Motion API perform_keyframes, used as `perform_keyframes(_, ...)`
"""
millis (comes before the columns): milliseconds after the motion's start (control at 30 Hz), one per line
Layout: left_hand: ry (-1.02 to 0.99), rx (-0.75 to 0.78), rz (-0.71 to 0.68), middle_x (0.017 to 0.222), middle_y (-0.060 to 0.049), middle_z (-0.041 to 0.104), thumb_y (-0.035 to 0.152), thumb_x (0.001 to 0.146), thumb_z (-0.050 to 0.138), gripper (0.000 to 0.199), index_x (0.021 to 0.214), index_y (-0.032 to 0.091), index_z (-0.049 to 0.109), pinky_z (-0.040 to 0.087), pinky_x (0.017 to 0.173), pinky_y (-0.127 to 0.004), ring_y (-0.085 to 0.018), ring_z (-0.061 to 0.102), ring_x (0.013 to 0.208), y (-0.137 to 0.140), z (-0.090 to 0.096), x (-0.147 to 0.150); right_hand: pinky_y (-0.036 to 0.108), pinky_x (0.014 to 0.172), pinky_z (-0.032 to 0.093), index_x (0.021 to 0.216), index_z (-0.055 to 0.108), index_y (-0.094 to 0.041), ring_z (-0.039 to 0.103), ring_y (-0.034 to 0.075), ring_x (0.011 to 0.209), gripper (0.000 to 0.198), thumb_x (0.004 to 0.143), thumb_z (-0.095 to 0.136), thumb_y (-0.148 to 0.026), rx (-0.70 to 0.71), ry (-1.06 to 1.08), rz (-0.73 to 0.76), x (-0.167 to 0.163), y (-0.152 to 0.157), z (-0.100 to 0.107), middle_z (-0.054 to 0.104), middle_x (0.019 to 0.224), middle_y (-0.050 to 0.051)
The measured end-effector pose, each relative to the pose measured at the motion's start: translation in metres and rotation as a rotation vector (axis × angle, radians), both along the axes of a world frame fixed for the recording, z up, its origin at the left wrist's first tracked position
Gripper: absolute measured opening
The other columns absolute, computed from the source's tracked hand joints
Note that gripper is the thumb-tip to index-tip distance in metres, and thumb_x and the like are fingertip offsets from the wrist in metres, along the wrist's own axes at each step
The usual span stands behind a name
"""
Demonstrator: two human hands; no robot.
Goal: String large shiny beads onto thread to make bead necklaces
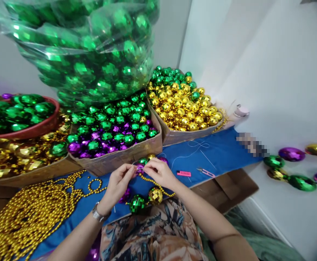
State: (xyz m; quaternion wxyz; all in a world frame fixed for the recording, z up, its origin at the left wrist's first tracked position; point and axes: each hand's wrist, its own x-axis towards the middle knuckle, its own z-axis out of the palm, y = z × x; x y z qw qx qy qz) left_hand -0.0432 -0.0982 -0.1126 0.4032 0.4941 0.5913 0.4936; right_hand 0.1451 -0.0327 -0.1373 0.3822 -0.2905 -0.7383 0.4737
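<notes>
My left hand (121, 179) and my right hand (160, 173) meet over the blue cloth, thumbs and fingers pinched. A thin pale thread (140, 169) stretches between their fingertips. Below them a string of small gold beads (158, 185) curves past my right hand toward my lap. Shiny faceted balls lie in a ring around my hands: a green ball (137, 203) and a gold ball (155, 195) are nearest me, with purple, green and gold ones partly hidden behind my fingers.
Boxes of green and purple balls (115, 132) and gold balls (185, 105) stand behind. A clear bag of green balls (93, 54) rises above. Gold bead strands (38, 214) heap at left. A pink lighter (184, 173), thread snips (206, 172) and loose thread lie right on the blue cloth (223, 152).
</notes>
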Motion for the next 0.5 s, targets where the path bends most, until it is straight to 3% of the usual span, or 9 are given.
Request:
perform_keyframes(100,0.139,0.039,0.096,0.077,-0.004,0.063,0.038,0.079,0.069,0.019,0.074,0.019,0.068,0.044,0.069,-0.025,-0.017,0.055,0.074,-0.003,-0.001,-0.008,0.031,0.075,0.050,0.080,0.056,-0.021,0.061,0.016,0.081,0.025,0.084,0.061,-0.046,-0.510,0.404,-0.037,0.002,0.004,-0.003,0.063,0.084,0.002)
perform_keyframes(200,-0.243,-0.079,0.089,0.080,-0.004,0.064,0.039,0.079,0.067,0.025,0.066,0.019,0.061,0.045,0.062,-0.026,-0.017,0.055,0.072,-0.005,-0.007,-0.009,0.039,0.086,0.051,0.078,0.047,-0.023,0.062,0.018,0.088,0.031,0.077,0.066,-0.048,-0.849,0.795,-0.114,0.003,0.009,-0.011,0.063,0.084,0.000)
perform_keyframes(267,-0.593,-0.099,0.045,0.103,-0.008,0.066,0.037,0.078,0.068,0.027,0.066,0.018,0.055,0.048,0.063,-0.028,-0.021,0.059,0.090,-0.004,-0.010,-0.003,0.041,0.086,0.052,0.076,0.043,-0.024,0.059,0.015,0.073,0.031,0.076,0.066,-0.046,-0.925,0.883,-0.151,0.003,0.011,-0.014,0.054,0.067,-0.005)
perform_keyframes(333,-0.807,-0.076,0.001,0.107,-0.009,0.065,0.034,0.078,0.069,0.025,0.069,0.018,0.052,0.050,0.063,-0.028,-0.024,0.058,0.101,0.001,-0.011,0.006,0.038,0.078,0.054,0.077,0.042,-0.025,0.045,0.011,0.055,0.030,0.077,0.064,-0.045,-0.935,0.864,-0.160,0.003,0.013,-0.014,0.037,0.057,-0.009)
perform_keyframes(400,-0.880,-0.038,-0.021,0.084,-0.005,0.063,0.033,0.078,0.069,0.023,0.073,0.019,0.052,0.048,0.059,-0.026,-0.020,0.060,0.087,0.007,-0.009,0.014,0.030,0.063,0.052,0.077,0.041,-0.025,0.032,0.009,0.048,0.030,0.078,0.064,-0.045,-0.906,0.803,-0.148,0.002,0.014,-0.011,0.026,0.055,-0.010)
perform_keyframes(500,-0.863,-0.028,-0.040,0.058,0.003,0.044,0.031,0.078,0.069,0.024,0.070,0.018,0.050,0.039,0.049,-0.021,-0.012,0.050,0.058,0.012,-0.012,0.017,0.019,0.046,0.037,0.075,0.038,-0.024,0.021,0.007,0.045,0.032,0.078,0.064,-0.042,-0.828,0.693,-0.144,0.002,0.017,-0.008,0.020,0.056,-0.010)
